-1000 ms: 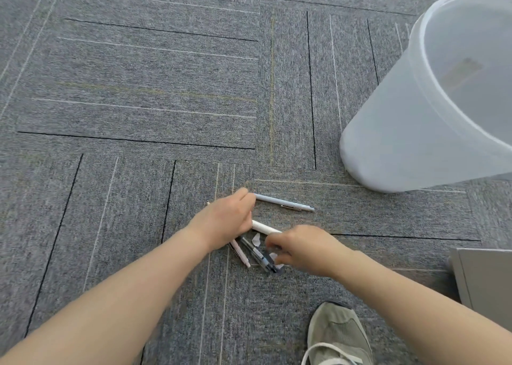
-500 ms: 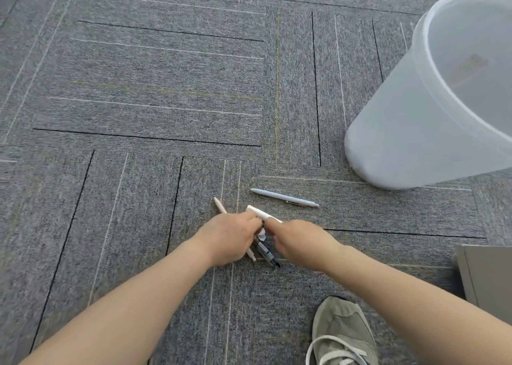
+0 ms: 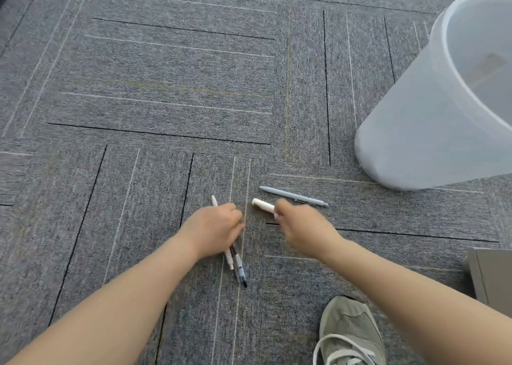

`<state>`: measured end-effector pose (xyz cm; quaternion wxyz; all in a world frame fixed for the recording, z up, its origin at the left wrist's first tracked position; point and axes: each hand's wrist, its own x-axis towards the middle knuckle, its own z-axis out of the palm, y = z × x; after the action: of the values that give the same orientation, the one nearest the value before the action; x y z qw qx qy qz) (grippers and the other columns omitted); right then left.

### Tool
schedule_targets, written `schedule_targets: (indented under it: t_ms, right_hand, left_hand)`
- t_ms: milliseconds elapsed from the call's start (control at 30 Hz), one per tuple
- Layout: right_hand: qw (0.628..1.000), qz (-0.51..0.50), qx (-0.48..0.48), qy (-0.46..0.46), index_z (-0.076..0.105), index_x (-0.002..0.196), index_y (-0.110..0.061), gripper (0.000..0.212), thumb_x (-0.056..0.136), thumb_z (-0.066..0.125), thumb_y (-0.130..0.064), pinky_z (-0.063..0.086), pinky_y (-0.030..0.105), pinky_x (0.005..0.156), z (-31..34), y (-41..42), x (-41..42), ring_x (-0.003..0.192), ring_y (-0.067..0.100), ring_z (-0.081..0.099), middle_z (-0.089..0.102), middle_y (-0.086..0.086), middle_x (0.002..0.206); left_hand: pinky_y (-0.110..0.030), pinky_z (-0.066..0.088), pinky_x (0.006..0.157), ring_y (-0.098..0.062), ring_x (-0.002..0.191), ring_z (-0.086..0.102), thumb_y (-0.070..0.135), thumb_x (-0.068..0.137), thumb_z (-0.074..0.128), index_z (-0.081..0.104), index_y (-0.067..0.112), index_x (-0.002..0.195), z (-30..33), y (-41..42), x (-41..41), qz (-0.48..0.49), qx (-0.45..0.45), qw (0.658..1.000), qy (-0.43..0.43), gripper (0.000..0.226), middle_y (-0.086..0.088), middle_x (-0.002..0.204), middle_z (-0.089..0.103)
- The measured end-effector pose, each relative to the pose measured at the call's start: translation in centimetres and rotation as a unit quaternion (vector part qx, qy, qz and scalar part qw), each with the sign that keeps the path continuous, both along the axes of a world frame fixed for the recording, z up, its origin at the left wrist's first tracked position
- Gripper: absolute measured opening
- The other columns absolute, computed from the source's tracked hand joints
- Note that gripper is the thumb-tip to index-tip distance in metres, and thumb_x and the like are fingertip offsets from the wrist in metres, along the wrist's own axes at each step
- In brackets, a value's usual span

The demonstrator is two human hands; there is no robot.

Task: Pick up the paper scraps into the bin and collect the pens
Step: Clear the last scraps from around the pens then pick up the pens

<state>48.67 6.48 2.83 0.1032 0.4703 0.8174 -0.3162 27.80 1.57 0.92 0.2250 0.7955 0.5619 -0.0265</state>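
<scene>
My left hand is closed around two pens: a pale pink pen that sticks out above and below the fist, and a clear black-tipped pen that pokes out below it. My right hand is closed on a white pen, whose capped end points left. A grey-blue pen lies on the carpet just beyond my right hand, untouched. The translucent white bin stands at the right. I see no paper scraps on the floor; both hands are blurred.
Grey striped carpet tiles cover the floor. My shoe with white laces is at the bottom right. A grey box corner sits at the right edge, near my right forearm.
The hands have drawn apart. My left hand has gathered the pink and clear pens into its fist, and my right hand has taken the white pen. The small scraps between them are gone from view.
</scene>
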Motion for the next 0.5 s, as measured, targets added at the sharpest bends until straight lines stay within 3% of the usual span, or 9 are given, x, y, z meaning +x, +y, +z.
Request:
schedule_targets:
  t_ms: [133, 267, 333, 400, 500]
  right_hand:
    - [0.971, -0.179, -0.021, 0.159, 0.051, 0.089, -0.019, 0.013, 0.1, 0.047, -0.024, 0.039, 0.034, 0.047, 1.9, 2.6, 0.2, 0.049, 0.015, 0.044, 0.059, 0.005, 0.065]
    - [0.934, -0.247, 0.036, 0.254, 0.053, 0.086, -0.016, 0.012, 0.098, 0.051, -0.018, 0.039, 0.034, 0.052, 5.2, 6.3, 0.5, 0.054, 0.014, 0.044, 0.059, 0.006, 0.068]
    - [0.912, -0.275, 0.086, 0.292, 0.052, 0.081, -0.025, 0.016, 0.096, 0.053, -0.02, 0.039, 0.037, 0.053, 7.6, 8.0, 0.8, 0.055, 0.014, 0.045, 0.056, 0.0, 0.063]
    - [0.881, -0.303, 0.13, 0.339, 0.05, 0.075, -0.033, 0.017, 0.091, 0.054, -0.027, 0.039, 0.041, 0.052, 10.8, 9.5, 1.3, 0.054, 0.017, 0.045, 0.051, -0.005, 0.058]
    - [0.837, -0.33, 0.202, 0.386, 0.051, 0.076, -0.03, 0.012, 0.087, 0.052, -0.031, 0.035, 0.045, 0.05, 16.2, 11.3, 3.7, 0.051, 0.019, 0.04, 0.048, -0.002, 0.055]
  left_hand:
    - [-0.024, 0.045, 0.053, -0.013, 0.06, 0.051, 0.032, 0.1, 0.035, 0.05, 0.016, 0.08, 0.9, 2.4, 0.0, 0.119, 0.079, 0.987, -0.069, 0.03, 0.005, 0.073, 0.047]
    - [-0.027, 0.04, 0.053, -0.013, 0.06, 0.046, 0.039, 0.101, 0.026, 0.039, 0.022, 0.073, 3.1, 7.0, 1.9, 0.184, 0.105, 0.966, -0.149, 0.035, 0.007, 0.068, 0.042]
    - [-0.027, 0.032, 0.051, -0.012, 0.057, 0.042, 0.04, 0.101, 0.028, 0.036, 0.024, 0.068, 5.2, 9.6, 3.3, 0.197, 0.132, 0.952, -0.194, 0.037, 0.008, 0.065, 0.041]
    - [-0.027, 0.029, 0.049, -0.01, 0.054, 0.04, 0.039, 0.101, 0.03, 0.04, 0.02, 0.068, 8.4, 12.3, 5.2, 0.202, 0.174, 0.932, -0.245, 0.039, 0.008, 0.062, 0.041]
    - [-0.023, 0.025, 0.047, -0.009, 0.051, 0.038, 0.035, 0.1, 0.036, 0.047, 0.01, 0.07, 14.2, 16.1, 9.7, 0.199, 0.246, 0.89, -0.329, 0.041, 0.007, 0.057, 0.041]
